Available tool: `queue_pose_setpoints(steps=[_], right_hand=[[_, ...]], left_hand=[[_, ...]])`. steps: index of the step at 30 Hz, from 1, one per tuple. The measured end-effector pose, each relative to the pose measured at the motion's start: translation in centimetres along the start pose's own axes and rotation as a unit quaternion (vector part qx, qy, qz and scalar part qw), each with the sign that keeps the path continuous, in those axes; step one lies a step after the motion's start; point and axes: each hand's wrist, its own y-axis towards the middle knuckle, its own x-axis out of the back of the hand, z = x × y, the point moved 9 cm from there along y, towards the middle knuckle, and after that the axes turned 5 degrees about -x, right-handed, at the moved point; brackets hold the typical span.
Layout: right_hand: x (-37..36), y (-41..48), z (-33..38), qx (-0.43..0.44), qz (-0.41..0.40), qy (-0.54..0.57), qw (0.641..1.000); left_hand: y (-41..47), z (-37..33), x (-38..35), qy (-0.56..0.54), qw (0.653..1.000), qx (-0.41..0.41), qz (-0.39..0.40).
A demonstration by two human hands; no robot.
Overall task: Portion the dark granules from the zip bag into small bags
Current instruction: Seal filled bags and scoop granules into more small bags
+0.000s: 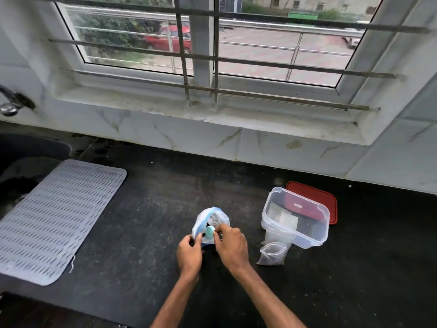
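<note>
Zip bag: the zip bag (212, 220) stands on the dark counter (153, 197) just in front of the person, with its blue-edged mouth gaping upward.
Granules: only a dark patch shows inside the mouth, so I cannot tell how much is in there.
Left hand: the left hand (189, 253) pinches the near lip of the zip bag and holds the mouth open.
Right hand: the right hand (230, 245) has its fingers curled round a small green tool at the mouth, which looks like a scoop (210, 232).
Small bag: a small bag (272, 254) with dark granules in the bottom lies to the right, near the hands and just in front of a clear tub (307, 240). Its top looks open, though I cannot be sure.
Step in hand: probably dipping the scoop for a portion.
Doing it well: hold the lip taut and upright so the mouth does not fold over the scoop. Lift out level and not heaped. Bring the small bag close rather than carrying granules across the counter, since dark grains would be hard to find on it.
Risk: the zip bag is soft and could tip over if the pinch slackens.
Around: a red lid (314, 192) lies behind the tub and a grey ribbed mat (59, 221) lies well off to the left.
</note>
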Motion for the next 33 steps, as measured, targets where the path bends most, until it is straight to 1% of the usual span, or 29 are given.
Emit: queue_pose_setpoints(steps=[3, 7, 10, 12, 14, 16, 18, 20, 22, 26, 29, 31, 33], right_hand=[[-0.5, -0.2, 0.2, -0.013, 0.007, 0.017, 1.000], [-1.6, -0.4, -1.0, -0.075, 0.033, 0.074, 0.994], [-2.8, -0.3, -2.4, -0.136, 0.073, 0.172, 0.973], [-2.9, -0.3, -2.8, -0.168, 0.091, 0.232, 0.954], [-2.6, -0.2, -3.2, -0.178, 0.095, 0.254, 0.946], [-2.0, -0.2, -3.3, -0.180, 0.088, 0.255, 0.946], [-1.5, 0.1, -3.3, -0.160, 0.070, 0.234, 0.956], [-1.1, 0.5, -2.7, -0.123, 0.056, 0.201, 0.970], [-1.0, 0.8, -1.5, -0.087, 0.045, 0.153, 0.983], [-1.6, 0.8, 0.7, -0.018, 0.045, 0.012, 0.999], [-2.6, 0.7, 0.8, -0.009, 0.056, -0.062, 0.996], [-2.9, 0.6, 1.0, -0.004, 0.054, -0.089, 0.995], [-2.9, 0.6, 0.9, -0.013, 0.056, -0.066, 0.996]], left_hand=[[-1.0, -1.5, 0.1, -0.024, 1.000, -0.007, 0.013], [-1.8, -4.2, 0.2, -0.016, 0.997, -0.047, 0.050], [-1.8, -5.2, 0.0, 0.022, 0.994, -0.076, 0.076], [-1.7, -5.0, 0.1, 0.007, 0.996, -0.055, 0.067], [-1.3, -4.5, 0.6, -0.025, 0.999, -0.018, 0.041], [-1.2, -4.3, 0.9, -0.037, 0.999, 0.018, 0.020], [-1.0, -4.2, 0.9, -0.023, 0.999, 0.020, 0.018], [-0.4, -3.7, 0.8, 0.031, 0.999, 0.011, 0.017], [-0.5, -3.9, 1.3, 0.078, 0.997, 0.006, -0.004], [-0.8, -3.9, 2.0, 0.078, 0.996, 0.013, -0.039], [-0.8, -3.4, 2.0, 0.049, 0.997, 0.030, -0.059], [-0.8, -3.2, 2.0, 0.030, 0.997, 0.037, -0.066], [-0.8, -3.2, 2.0, 0.016, 0.997, 0.034, -0.065]])
